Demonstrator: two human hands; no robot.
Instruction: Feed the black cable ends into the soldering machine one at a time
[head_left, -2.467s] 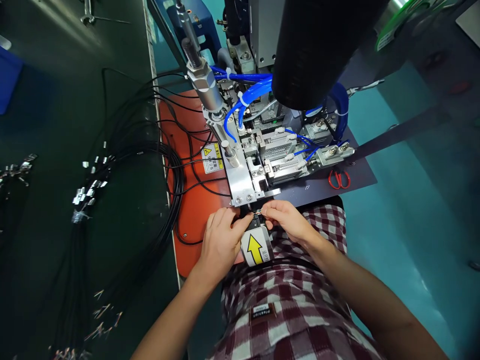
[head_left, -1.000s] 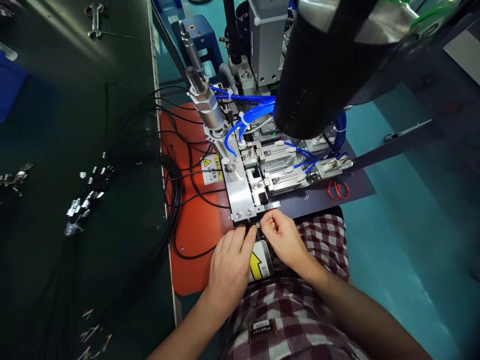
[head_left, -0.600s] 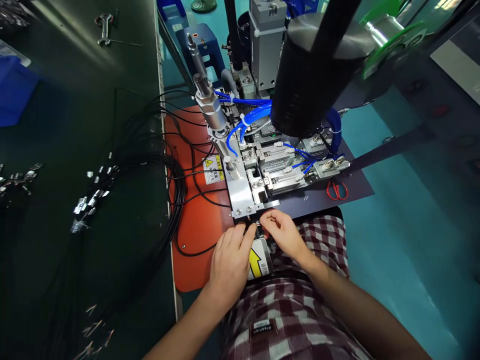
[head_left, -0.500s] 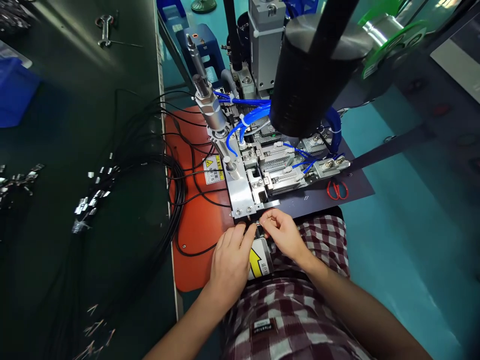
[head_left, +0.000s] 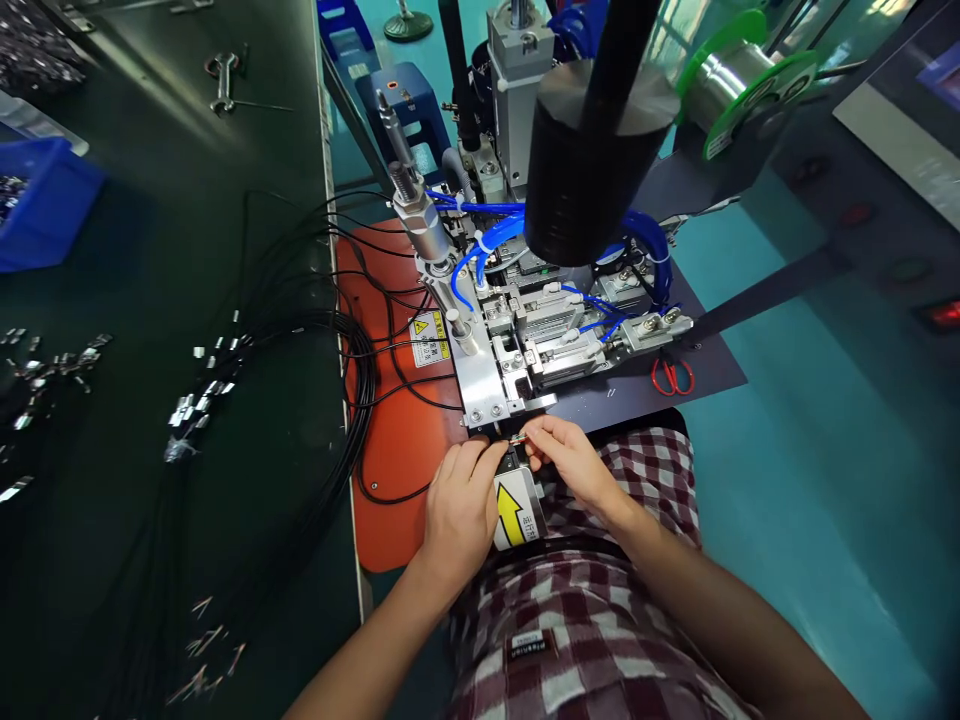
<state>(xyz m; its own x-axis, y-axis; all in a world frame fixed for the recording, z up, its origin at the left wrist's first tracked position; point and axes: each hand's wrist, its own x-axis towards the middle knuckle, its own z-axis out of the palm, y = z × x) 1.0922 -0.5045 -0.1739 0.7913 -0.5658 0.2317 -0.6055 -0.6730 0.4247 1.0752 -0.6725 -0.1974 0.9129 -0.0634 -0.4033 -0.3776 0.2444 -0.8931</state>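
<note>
At the front edge of the machine, my left hand point(head_left: 461, 500) has its fingers pressed together around the end of a black cable, mostly hidden under the palm. Thin coloured wires point(head_left: 517, 438) stick out between the two hands. My right hand point(head_left: 566, 455) pinches these wires between thumb and forefinger. Just below the fingertips is a small dark fixture point(head_left: 511, 461), beside a plate with a yellow arrow point(head_left: 510, 515). The machine's metal clamp block point(head_left: 517, 365) stands just beyond both hands.
Coiled black cables point(head_left: 364, 390) spread over the orange base and the dark table point(head_left: 285, 560). Red scissors point(head_left: 673, 377) lie on the grey plate at right. A black cylinder point(head_left: 574, 180) and a solder wire spool point(head_left: 731, 90) overhang the machine. A blue bin point(head_left: 49, 215) stands far left.
The fingertips have parted slightly, and coloured wires now show between them. Both hands stay at the same fixture. The whole view has shifted a little.
</note>
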